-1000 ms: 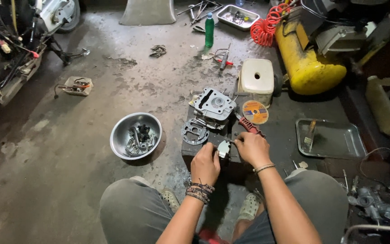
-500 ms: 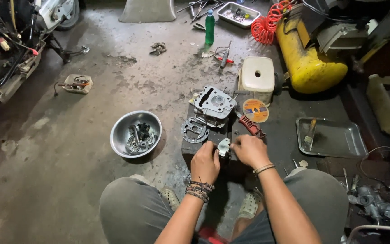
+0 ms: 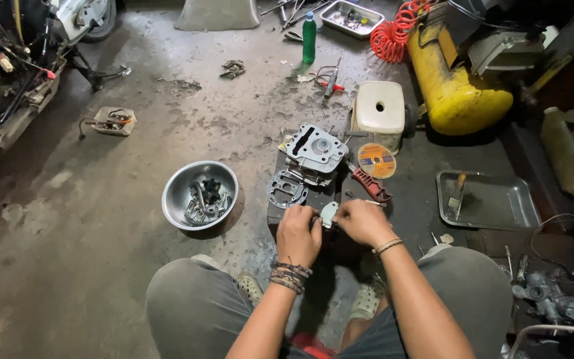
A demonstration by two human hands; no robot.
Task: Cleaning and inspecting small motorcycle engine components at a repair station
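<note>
I pinch the small pale metal part (image 3: 329, 213) between my left hand (image 3: 298, 234) and right hand (image 3: 361, 222), low over the dark block (image 3: 287, 214), steadying it beside the cylinder head (image 3: 315, 151).

- The left hand (image 3: 298, 235) is bare; its wrist carries a stack of dark braided and beaded bracelets (image 3: 291, 275).
- The right hand (image 3: 363, 221) is bare too, with thin bangles (image 3: 388, 246) ringing the wrist, pale and metallic-looking.
- Both forearms are uncovered, with no sleeves reaching into view.
- Grey-olive trousers (image 3: 194, 299) cover both knees, the cloth plain and unpatterned.
- Pale perforated clog-style shoes (image 3: 368, 300) show between the knees, dotted with small round holes.
</note>
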